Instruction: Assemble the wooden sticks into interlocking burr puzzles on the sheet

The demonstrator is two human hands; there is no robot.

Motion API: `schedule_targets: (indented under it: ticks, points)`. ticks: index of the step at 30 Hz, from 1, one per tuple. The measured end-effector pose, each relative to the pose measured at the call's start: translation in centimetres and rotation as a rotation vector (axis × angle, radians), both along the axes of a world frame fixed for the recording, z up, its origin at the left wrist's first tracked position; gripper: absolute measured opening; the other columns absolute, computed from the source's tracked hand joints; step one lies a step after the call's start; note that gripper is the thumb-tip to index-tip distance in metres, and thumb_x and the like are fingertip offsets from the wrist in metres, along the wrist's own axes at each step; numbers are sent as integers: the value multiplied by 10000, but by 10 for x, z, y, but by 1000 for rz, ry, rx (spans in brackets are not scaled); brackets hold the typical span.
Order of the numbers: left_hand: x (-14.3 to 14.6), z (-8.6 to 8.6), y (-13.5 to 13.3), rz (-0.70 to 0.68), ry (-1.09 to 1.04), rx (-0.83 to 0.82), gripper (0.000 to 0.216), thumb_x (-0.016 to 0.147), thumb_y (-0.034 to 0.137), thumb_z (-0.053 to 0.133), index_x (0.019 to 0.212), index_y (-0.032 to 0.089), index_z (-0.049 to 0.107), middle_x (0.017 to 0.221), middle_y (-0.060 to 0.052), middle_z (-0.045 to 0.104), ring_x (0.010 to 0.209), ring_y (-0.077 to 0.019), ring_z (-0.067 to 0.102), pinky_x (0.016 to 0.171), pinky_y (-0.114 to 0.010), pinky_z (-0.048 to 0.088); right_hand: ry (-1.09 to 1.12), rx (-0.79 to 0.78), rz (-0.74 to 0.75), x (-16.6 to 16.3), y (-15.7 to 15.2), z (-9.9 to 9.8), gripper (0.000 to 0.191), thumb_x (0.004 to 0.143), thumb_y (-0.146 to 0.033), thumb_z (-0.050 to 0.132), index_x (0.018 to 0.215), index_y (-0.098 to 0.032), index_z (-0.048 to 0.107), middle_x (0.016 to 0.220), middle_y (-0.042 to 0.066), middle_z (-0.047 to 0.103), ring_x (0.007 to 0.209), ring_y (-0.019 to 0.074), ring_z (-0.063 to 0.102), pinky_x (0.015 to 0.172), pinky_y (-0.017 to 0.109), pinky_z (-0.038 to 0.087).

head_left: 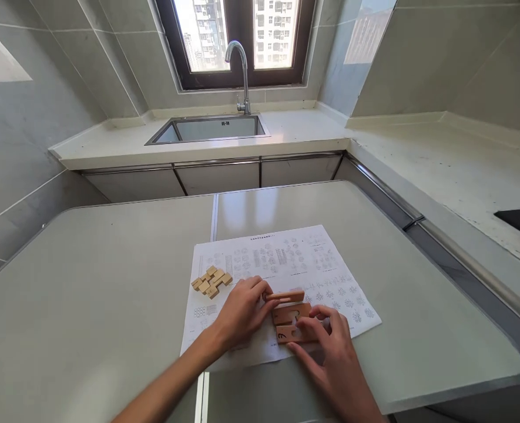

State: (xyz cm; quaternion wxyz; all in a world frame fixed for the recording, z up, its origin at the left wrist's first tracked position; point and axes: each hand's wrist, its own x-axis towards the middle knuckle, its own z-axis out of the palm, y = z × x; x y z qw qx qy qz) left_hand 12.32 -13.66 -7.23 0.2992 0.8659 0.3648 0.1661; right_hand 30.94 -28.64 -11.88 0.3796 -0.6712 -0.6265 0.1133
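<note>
Wooden plates [283, 317], three: left hand [242, 306] pinches one, right hand [334, 348] apparently grips two.

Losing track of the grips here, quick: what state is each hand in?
Left hand: closed, pinching a thin wooden strip.
Right hand: fingers curved at the marked, notched wooden piece; whether gripping cannot be told.

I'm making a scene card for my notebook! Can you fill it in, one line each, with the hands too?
Left hand: holding a wooden bar
Right hand: fingers at two flat wooden pieces with cut-outs
Small wooden blocks: clustered on the printed sheet, left side
Printed sheet: on the table
Beyond table: sink, faucet, window
</note>
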Motion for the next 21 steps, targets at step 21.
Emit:
schedule_targets:
  ticks: [21]
  points:
    - [-24, 3, -12, 60, -510, -663, 345, 1077, 533, 511, 1050, 189, 533, 928, -72, 775, 661, -151, 689, 662, -280, 526, 18, 21, 146, -10, -8, -4, 54, 1028, -220, 623, 1013, -258, 660, 1088, 96, 692, 1017, 272, 698, 841, 373, 613]
